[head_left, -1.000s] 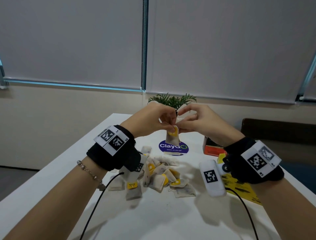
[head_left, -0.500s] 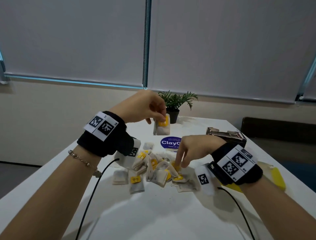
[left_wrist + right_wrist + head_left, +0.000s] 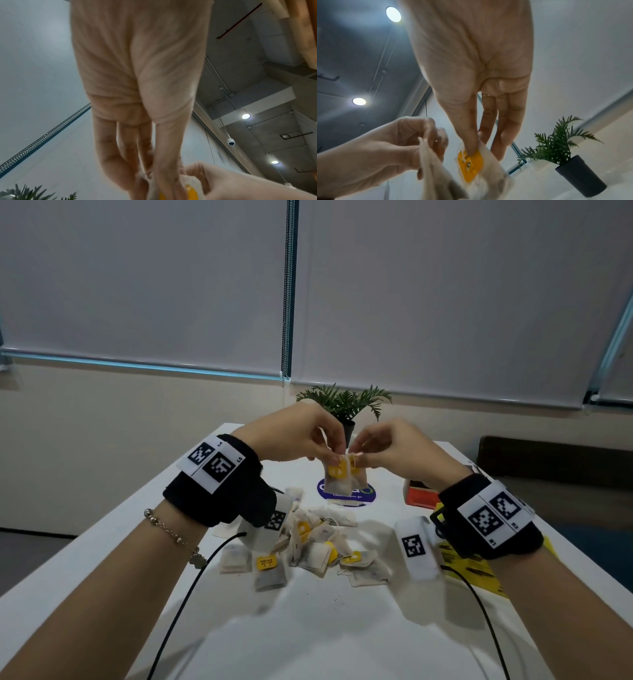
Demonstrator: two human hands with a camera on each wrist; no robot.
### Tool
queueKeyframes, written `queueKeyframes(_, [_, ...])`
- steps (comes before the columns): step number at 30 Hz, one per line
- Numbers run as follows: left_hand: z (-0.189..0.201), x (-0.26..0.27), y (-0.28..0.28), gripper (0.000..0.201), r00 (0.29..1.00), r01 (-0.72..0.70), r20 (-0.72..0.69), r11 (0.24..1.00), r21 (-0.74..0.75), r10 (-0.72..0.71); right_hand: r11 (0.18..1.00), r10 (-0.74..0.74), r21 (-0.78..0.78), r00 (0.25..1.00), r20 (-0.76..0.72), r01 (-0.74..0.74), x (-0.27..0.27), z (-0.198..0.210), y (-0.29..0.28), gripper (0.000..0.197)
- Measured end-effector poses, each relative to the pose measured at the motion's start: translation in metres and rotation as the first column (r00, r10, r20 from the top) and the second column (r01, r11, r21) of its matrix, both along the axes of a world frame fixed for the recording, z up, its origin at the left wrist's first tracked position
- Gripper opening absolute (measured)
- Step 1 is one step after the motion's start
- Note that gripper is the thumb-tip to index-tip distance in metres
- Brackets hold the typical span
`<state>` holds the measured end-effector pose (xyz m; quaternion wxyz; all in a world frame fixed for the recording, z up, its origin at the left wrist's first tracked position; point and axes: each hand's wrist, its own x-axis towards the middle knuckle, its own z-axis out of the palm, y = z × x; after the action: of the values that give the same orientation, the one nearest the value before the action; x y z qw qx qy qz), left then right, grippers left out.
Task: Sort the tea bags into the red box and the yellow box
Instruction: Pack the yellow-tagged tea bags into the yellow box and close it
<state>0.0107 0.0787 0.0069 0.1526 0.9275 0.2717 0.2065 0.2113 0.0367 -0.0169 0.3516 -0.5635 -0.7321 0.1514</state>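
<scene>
Head view is showing both hands raised above the white tabletop (image 3: 342, 628): the left hand (image 3: 294, 436) is pinching one yellow-tagged tea bag (image 3: 337, 479), the right hand (image 3: 394, 450) is pinching another tea bag (image 3: 359, 475) just beside it. More tea bags (image 3: 308, 546) are lying heaped below, with the red box (image 3: 419, 494) near the right wrist.

Black wristbands (image 3: 219, 487), white coded tags, bracelet (image 3: 171, 534)
</scene>
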Motion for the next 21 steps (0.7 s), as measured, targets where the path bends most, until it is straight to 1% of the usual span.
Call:
queueKeyframes(2, [-0.002,0.002,0.001,0.006,1.0,-0.015,0.02,0.999,0.05,0.014,0.999,-0.005,0.048,0.997,-0.077,0.009,-0.002,0.0,0.0,0.02])
queueKeyframes(4, [-0.004,0.002,0.004,0.007,0.999,-0.031,0.045,0.994,0.106,0.026,0.998,0.013,0.06,0.986,-0.167,-0.003,-0.003,0.001,-0.001,0.025])
queueKeyframes(8, [-0.004,0.003,0.005,0.008,0.992,-0.051,0.122,0.995,0.089,0.04,0.996,0.084,0.039,0.953,-0.292,-0.076,-0.007,0.003,-0.004,0.029])
queueKeyframes(12, [-0.002,0.001,0.003,0.014,0.991,-0.047,0.128,0.998,0.051,0.04,0.989,0.133,-0.004,0.886,-0.444,-0.151,-0.01,0.005,-0.008,0.027])
queueKeyframes(14, [0.0,-0.001,0.004,0.014,0.989,-0.05,0.143,0.998,0.044,0.044,0.985,0.121,-0.05,0.861,-0.494,-0.166,-0.011,0.005,-0.009,0.02])
queueKeyframes(15, [0.0,-0.003,0.005,0.013,0.987,-0.058,0.153,0.998,0.038,0.051,0.984,0.095,-0.085,0.868,-0.486,-0.156,-0.01,0.005,-0.009,0.014])
queueKeyframes(16, [0.001,-0.005,0.006,0.011,0.984,-0.068,0.168,0.997,0.029,0.063,0.982,0.068,-0.13,0.898,-0.435,-0.137,-0.009,0.005,-0.008,0.008])
queueKeyframes(17, [0.002,-0.008,0.007,0.01,0.98,-0.081,0.187,0.997,0.02,0.075,0.977,0.052,-0.179,0.95,-0.306,-0.112,-0.007,0.004,-0.007,0.005])
queueKeyframes(18, [0.003,-0.01,0.008,0.009,0.975,-0.092,0.203,0.996,0.013,0.087,0.969,0.06,-0.233,0.993,-0.097,-0.081,-0.006,0.002,-0.006,0.003])
queueKeyframes(19, [0.005,-0.013,0.008,0.009,0.972,-0.102,0.215,0.995,0.008,0.097,0.952,0.092,-0.302,0.987,0.13,-0.049,-0.006,-0.001,-0.006,0.005])
queueKeyframes(20, [0.006,-0.016,0.009,0.01,0.97,-0.111,0.218,0.994,0.005,0.107,0.925,0.145,-0.379,0.939,0.311,-0.017,-0.008,-0.005,-0.006,0.009])
queueKeyframes(21, [0.008,-0.018,0.009,0.01,0.969,-0.117,0.219,0.993,-0.001,0.115,0.892,0.201,-0.452,0.884,0.423,0.013,-0.011,-0.01,-0.006,0.013])
